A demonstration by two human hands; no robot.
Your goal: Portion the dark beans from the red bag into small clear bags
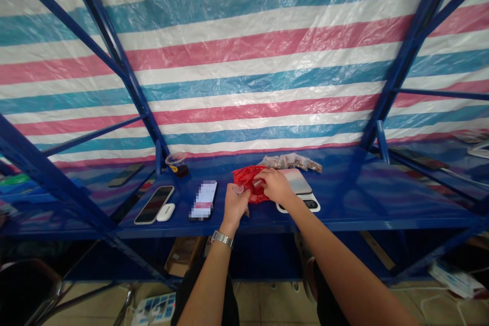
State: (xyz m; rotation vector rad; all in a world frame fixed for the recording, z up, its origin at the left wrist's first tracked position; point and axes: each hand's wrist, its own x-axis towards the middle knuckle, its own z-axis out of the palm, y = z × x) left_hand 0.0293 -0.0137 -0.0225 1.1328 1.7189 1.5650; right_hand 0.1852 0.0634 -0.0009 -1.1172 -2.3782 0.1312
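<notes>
We have the red bag (245, 177) on the blue shelf (351, 188), between both hands: 1 to 2 o'clock from our left hand (236, 201), about 9 o'clock from our right hand (277, 186). Both are up against it; the right reaches further in, fingertips over the mouth, so we'd call that one nearer. Bag is crumpled and gaping, no clean long axis; if anything it spreads 9 to 3. Left: closed, grasping a clear packet (238, 189), with brownish contents showing below the hand toward 5 o'clock. Too small for us to identify. Right: fingers bent and close together, hardly any spread, at the bag's mouth. A bit of clear plastic shows by the tips; we can't tell if it's pinched or just touched. Scale (301, 182) is at 3 o'clock from the right hand, partly hidden by hand and wrist. Small packets (292, 161) lie in a row at 1 o'clock from that hand, toward the back. Out at 9 o'clock from the left hand: lit phone (204, 199), then white case (166, 212), then dark phone (155, 205). Clear cup (178, 167) with dark contents sits at 10.
</notes>
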